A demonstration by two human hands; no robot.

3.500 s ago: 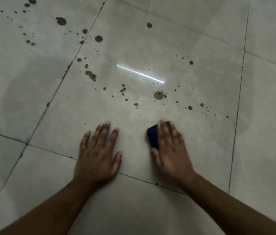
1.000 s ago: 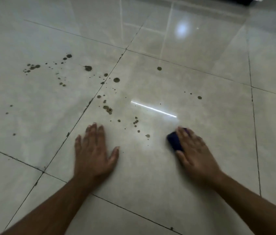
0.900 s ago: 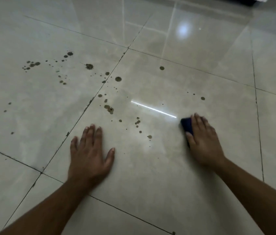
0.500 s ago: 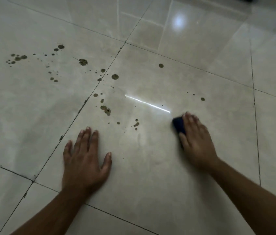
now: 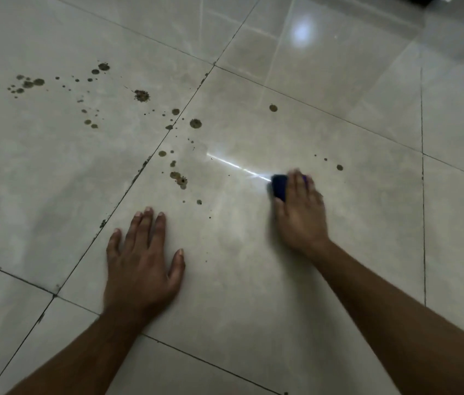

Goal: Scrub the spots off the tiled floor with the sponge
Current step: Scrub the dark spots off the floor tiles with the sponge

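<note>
An indoor room, probably in a home: a floor of large glossy beige tiles (image 5: 324, 124) with dark grout lines (image 5: 128, 192), mirroring a ceiling lamp's glare (image 5: 302, 32). Brown splatter spots (image 5: 141, 95) soil it.

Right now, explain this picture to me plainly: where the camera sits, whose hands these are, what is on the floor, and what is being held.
There is no machine here. The camera is worn on a person's head and looks down at their own two bare hands. The left hand lies flat on the pale tiled floor, fingers straight. The right hand presses a dark blue sponge onto the tile; it looks blurred. Dark brown spots are scattered ahead and to the left. A bright streak is reflected light.
</note>
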